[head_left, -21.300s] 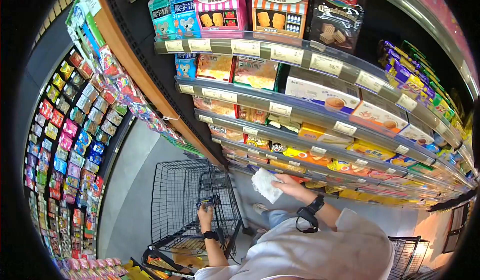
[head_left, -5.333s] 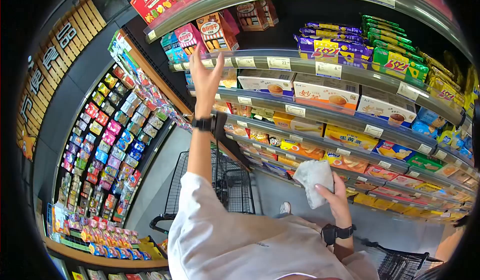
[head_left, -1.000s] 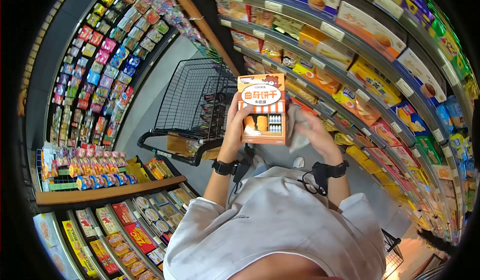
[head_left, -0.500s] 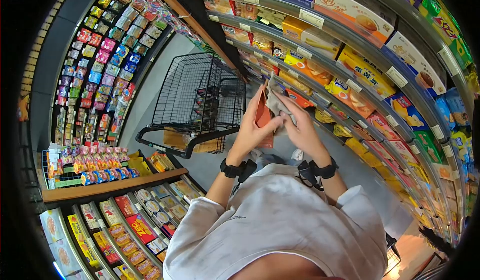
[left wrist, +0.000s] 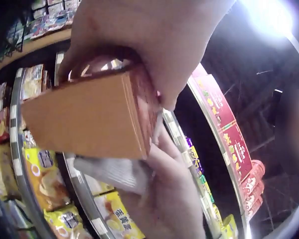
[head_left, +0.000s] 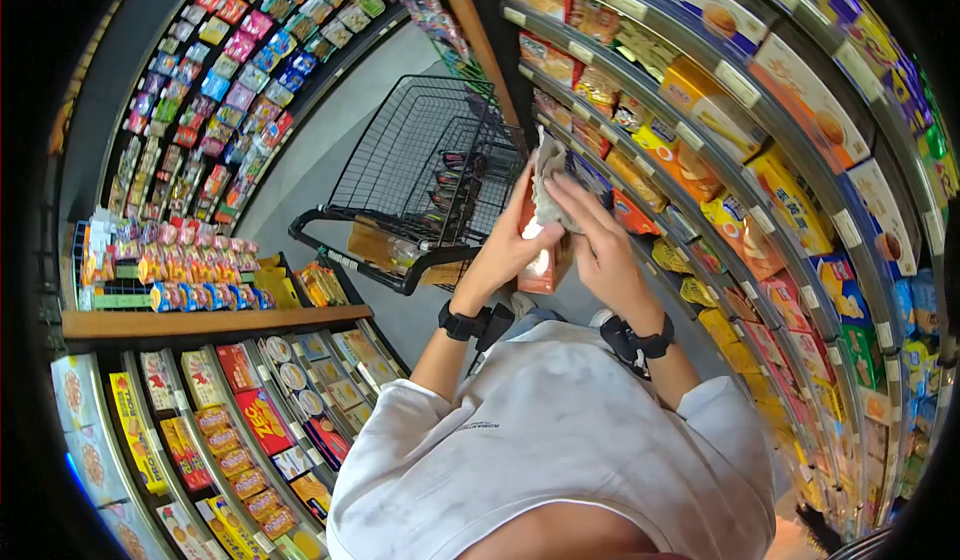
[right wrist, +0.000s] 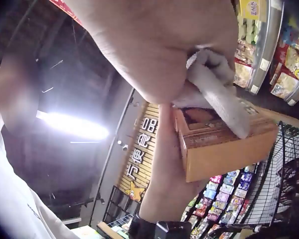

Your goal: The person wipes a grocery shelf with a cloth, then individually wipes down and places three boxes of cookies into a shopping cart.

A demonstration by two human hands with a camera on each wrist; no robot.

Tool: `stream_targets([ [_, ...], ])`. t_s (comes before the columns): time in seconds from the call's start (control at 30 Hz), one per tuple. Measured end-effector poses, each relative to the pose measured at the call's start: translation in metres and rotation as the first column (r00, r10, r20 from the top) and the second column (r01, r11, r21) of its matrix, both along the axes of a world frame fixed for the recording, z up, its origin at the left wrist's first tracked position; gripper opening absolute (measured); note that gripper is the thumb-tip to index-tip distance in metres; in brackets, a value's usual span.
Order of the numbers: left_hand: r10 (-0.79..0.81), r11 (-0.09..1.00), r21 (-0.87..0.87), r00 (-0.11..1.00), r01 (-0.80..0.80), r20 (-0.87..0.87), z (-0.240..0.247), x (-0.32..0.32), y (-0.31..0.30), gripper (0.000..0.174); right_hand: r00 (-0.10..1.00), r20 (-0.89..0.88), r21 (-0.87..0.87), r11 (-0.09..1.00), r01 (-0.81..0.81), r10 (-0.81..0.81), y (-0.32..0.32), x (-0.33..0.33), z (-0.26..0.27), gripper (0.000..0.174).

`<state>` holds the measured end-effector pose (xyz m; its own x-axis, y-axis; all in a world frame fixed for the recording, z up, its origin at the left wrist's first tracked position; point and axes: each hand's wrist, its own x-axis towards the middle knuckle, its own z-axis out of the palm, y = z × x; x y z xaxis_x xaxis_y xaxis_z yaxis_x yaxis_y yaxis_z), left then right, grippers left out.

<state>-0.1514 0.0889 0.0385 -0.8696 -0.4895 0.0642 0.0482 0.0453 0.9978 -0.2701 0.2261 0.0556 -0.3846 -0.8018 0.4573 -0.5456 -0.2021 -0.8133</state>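
Held in my left hand (head_left: 505, 255) is an orange cookie box (head_left: 540, 278), turned edge-on in the head view. Its plain orange-brown panel (left wrist: 84, 114) faces the left wrist view, with the hand wrapped over the far side. My right hand (head_left: 605, 255) holds a greyish-white cloth (head_left: 548, 175) against the box's right face. Bunched under the right palm, the cloth (right wrist: 217, 97) lies across the printed side of the box (right wrist: 229, 154) in the right wrist view. Both hands are up in front of the chest, and the right fingers look slightly blurred.
A black wire shopping cart (head_left: 375, 165) with several dark packages in it stands ahead on the left. Snack shelves (head_left: 740, 85) curve along the right side. More shelves with packets (head_left: 265, 420) stand at lower left, and a wall of hanging snack bags (head_left: 215, 85) is farther back.
Earlier the left hand was at the cart, then reached to the upper shelf. The box has turned from front-up to edge-on, and the cloth has come against its face. The view has shifted slightly.
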Motion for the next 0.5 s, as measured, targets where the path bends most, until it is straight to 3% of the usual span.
stream_targets([
  [0.03, -0.101, 0.992, 0.079, 0.993, 0.097, 0.053, -0.001, 0.008, -0.008, 0.101, 1.000, -0.008, 0.003, 1.000, -0.015, 0.016, -0.010, 0.003, 0.004, 0.067],
  [0.07, -0.146, 0.989, 0.035, 0.989, 0.145, 0.031, -0.001, 0.016, -0.016, 0.103, 1.000, -0.026, 0.024, 1.000, -0.012, 0.012, -0.021, 0.004, 0.008, 0.067],
  [0.17, -0.067, 0.995, -0.070, 0.997, 0.070, 0.048, 0.018, 0.035, -0.033, 0.104, 0.996, -0.090, 0.056, 0.998, -0.018, 0.023, -0.056, 0.010, -0.004, 0.065],
  [0.23, 0.003, 0.997, -0.083, 0.999, -0.007, -0.053, 0.007, 0.046, -0.051, 0.100, 1.000, 0.015, 0.136, 0.991, 0.000, -0.002, -0.080, 0.018, -0.025, 0.062],
  [0.3, 0.226, 0.960, -0.121, 0.955, -0.251, -0.190, 0.005, 0.061, -0.072, 0.093, 0.996, 0.055, 0.174, 0.982, -0.074, 0.065, -0.097, 0.035, -0.032, 0.059],
  [0.37, 0.377, 0.907, -0.081, 0.884, -0.412, -0.277, 0.006, 0.078, -0.094, 0.088, 0.964, 0.221, 0.248, 0.947, -0.205, 0.151, -0.111, 0.059, -0.039, 0.055],
  [0.47, 0.486, 0.850, -0.080, 0.834, -0.521, -0.260, -0.001, 0.104, -0.117, 0.085, 0.954, 0.162, 0.275, 0.917, -0.289, 0.252, -0.135, 0.090, -0.043, 0.054],
  [0.5, 0.572, 0.754, -0.208, 0.779, -0.623, -0.259, -0.002, 0.108, -0.122, 0.084, 0.943, 0.136, 0.275, 0.903, -0.331, 0.305, -0.143, 0.101, -0.042, 0.054],
])
